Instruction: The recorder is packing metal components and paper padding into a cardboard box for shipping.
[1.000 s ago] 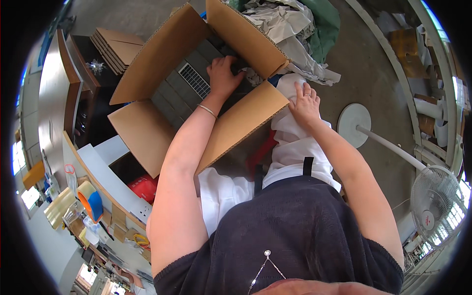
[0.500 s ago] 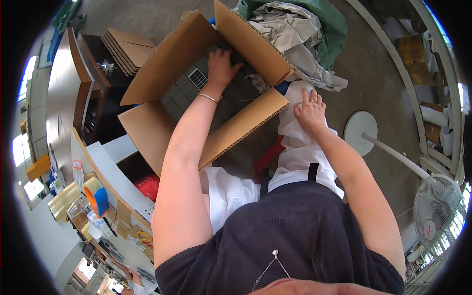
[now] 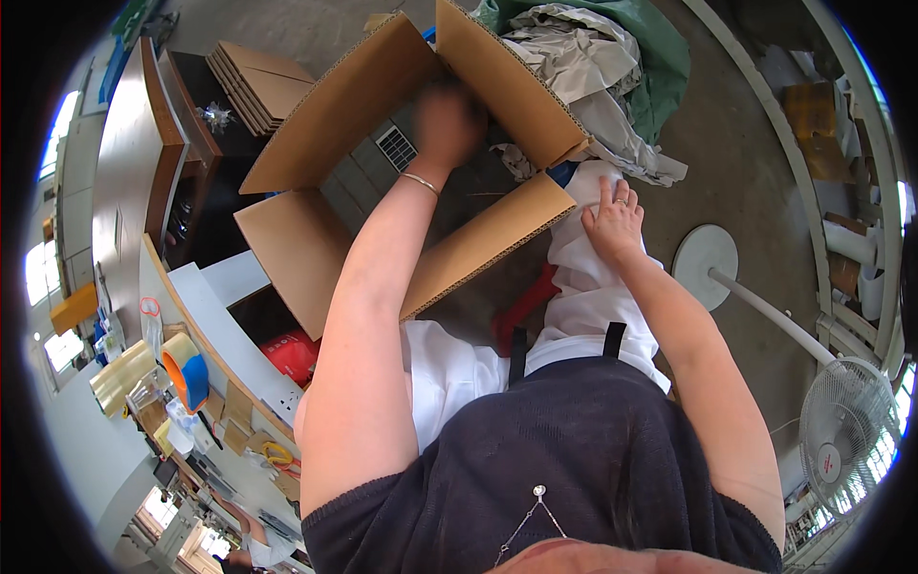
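A large cardboard box [image 3: 497, 251] stands in front of me with its flaps raised. My left hand [image 3: 448, 124] reaches down inside it, near the far corner; its fingers are blurred, so I cannot tell what it touches. Dark, flat packed items [image 3: 359, 177] line the inside of the box, and one of them bears a white label [image 3: 396, 148]. Crumpled paper [image 3: 516, 161] lies by the box's right inner wall. My right hand [image 3: 615, 222] rests open on my white-trousered right knee, fingers spread, holding nothing.
Beyond the box, crumpled packing paper [image 3: 583, 62] spills from a green sack [image 3: 665, 57]. A pedestal fan [image 3: 846, 435] with a round base [image 3: 706, 266] stands at right. Folded cardboard [image 3: 253, 81] leans at far left. A workbench [image 3: 215, 330] holds a tape dispenser [image 3: 186, 373].
My left hand has shifted slightly within the box, its fingers now blurred. The whole view has moved a little, and my right hand stays on the knee.
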Action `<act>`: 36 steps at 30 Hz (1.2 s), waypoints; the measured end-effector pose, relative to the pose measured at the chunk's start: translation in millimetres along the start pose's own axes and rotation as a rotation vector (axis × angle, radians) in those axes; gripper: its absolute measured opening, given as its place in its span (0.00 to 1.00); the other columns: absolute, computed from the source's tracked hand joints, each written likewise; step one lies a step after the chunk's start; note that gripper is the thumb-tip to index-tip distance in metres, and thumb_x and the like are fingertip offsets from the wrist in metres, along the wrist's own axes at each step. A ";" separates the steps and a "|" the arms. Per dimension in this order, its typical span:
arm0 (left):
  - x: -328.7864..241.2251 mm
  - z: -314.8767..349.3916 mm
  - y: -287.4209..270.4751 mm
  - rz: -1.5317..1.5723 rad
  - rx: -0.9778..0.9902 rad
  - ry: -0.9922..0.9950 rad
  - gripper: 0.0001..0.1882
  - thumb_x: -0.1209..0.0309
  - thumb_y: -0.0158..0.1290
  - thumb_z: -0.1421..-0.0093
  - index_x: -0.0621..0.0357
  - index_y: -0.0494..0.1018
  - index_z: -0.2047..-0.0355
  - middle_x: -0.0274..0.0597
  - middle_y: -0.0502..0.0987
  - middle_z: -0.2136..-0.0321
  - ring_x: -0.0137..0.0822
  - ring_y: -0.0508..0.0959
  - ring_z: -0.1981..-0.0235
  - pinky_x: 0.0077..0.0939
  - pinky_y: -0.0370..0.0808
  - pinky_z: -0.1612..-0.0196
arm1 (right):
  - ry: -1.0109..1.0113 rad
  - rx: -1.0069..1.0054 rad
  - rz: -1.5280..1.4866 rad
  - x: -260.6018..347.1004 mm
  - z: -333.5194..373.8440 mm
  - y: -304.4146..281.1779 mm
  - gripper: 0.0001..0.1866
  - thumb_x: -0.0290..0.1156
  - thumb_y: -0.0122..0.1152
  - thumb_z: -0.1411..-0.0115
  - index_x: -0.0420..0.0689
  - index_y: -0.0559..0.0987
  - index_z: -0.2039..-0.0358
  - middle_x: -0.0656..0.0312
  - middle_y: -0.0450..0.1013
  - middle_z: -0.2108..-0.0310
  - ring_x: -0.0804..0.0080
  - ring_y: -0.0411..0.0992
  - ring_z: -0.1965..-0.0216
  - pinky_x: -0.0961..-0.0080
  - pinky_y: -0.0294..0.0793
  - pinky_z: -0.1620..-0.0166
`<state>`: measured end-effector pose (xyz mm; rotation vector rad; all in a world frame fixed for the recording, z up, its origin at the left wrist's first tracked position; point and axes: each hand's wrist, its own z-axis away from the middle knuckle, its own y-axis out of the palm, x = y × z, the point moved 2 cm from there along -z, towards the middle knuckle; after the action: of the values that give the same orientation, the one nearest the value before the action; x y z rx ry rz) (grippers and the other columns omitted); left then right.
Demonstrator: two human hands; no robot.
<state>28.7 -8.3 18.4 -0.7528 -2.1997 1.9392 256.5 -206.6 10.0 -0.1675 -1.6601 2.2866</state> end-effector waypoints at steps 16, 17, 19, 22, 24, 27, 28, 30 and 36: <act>45.7 28.9 -13.9 0.199 -0.116 0.113 0.28 0.59 0.53 0.47 0.60 0.63 0.49 0.48 0.64 0.49 0.46 0.62 0.46 0.49 0.60 0.49 | 0.004 0.006 0.013 -0.4 0.3 4.3 0.34 0.45 0.52 0.47 0.47 0.57 0.42 0.47 0.54 0.42 0.50 0.53 0.42 0.57 0.57 0.46; 54.1 38.5 -19.7 0.088 -0.132 0.112 0.30 0.59 0.50 0.45 0.60 0.59 0.45 0.49 0.59 0.43 0.46 0.59 0.42 0.50 0.58 0.46 | -0.003 0.010 0.013 0.4 0.3 4.0 0.34 0.45 0.52 0.47 0.47 0.57 0.42 0.47 0.54 0.42 0.50 0.53 0.42 0.57 0.57 0.46; 64.0 56.8 -13.9 -0.043 -0.008 0.070 0.31 0.57 0.45 0.41 0.60 0.54 0.41 0.48 0.51 0.39 0.44 0.52 0.38 0.52 0.53 0.42 | -0.016 0.003 0.001 4.0 -0.4 0.8 0.34 0.45 0.52 0.47 0.47 0.57 0.42 0.47 0.53 0.42 0.50 0.53 0.42 0.57 0.58 0.46; 65.1 63.8 -6.7 -0.151 0.069 -0.038 0.32 0.54 0.42 0.40 0.59 0.53 0.41 0.47 0.49 0.38 0.43 0.50 0.36 0.55 0.49 0.41 | -0.032 0.010 -0.012 6.7 -1.2 0.4 0.34 0.44 0.52 0.47 0.47 0.57 0.42 0.47 0.53 0.42 0.50 0.52 0.42 0.57 0.57 0.45; 62.2 62.0 -6.5 -0.164 0.057 -0.020 0.32 0.54 0.42 0.40 0.59 0.52 0.40 0.46 0.50 0.38 0.42 0.50 0.36 0.56 0.49 0.41 | -0.031 0.012 -0.011 5.7 -0.2 -0.4 0.34 0.43 0.52 0.48 0.47 0.57 0.42 0.48 0.53 0.42 0.50 0.52 0.42 0.57 0.57 0.45; 54.2 65.4 -0.5 -0.161 0.039 -0.128 0.32 0.54 0.42 0.40 0.59 0.53 0.41 0.46 0.50 0.38 0.42 0.50 0.37 0.55 0.49 0.41 | -0.024 0.020 -0.047 6.3 0.7 -3.9 0.34 0.41 0.54 0.49 0.47 0.57 0.42 0.49 0.53 0.42 0.51 0.52 0.42 0.58 0.55 0.44; 56.4 65.9 -0.4 -0.161 0.038 -0.138 0.32 0.54 0.42 0.40 0.59 0.53 0.41 0.46 0.50 0.38 0.42 0.50 0.37 0.55 0.49 0.41 | -0.017 0.032 -0.082 6.1 1.1 -4.1 0.35 0.39 0.55 0.50 0.47 0.57 0.42 0.50 0.54 0.42 0.51 0.52 0.42 0.58 0.55 0.43; 54.6 65.9 0.4 -0.132 -0.021 -0.135 0.31 0.54 0.42 0.40 0.58 0.54 0.41 0.45 0.52 0.38 0.42 0.51 0.37 0.54 0.50 0.41 | -0.031 0.014 -0.113 -3.9 4.7 1.8 0.36 0.41 0.57 0.51 0.47 0.58 0.42 0.50 0.54 0.43 0.52 0.52 0.42 0.58 0.54 0.44; 58.7 67.8 -4.7 -0.095 -0.089 -0.134 0.28 0.56 0.41 0.40 0.57 0.56 0.42 0.44 0.56 0.40 0.41 0.53 0.38 0.53 0.51 0.42 | -0.232 -0.671 -0.372 -23.3 -54.3 -23.8 0.44 0.44 0.66 0.56 0.41 0.57 0.43 0.47 0.55 0.43 0.51 0.52 0.40 0.57 0.52 0.43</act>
<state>-50.9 -44.2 -2.8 -0.5329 -2.3658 1.9089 297.6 -158.0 13.1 0.2531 -2.2952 1.4635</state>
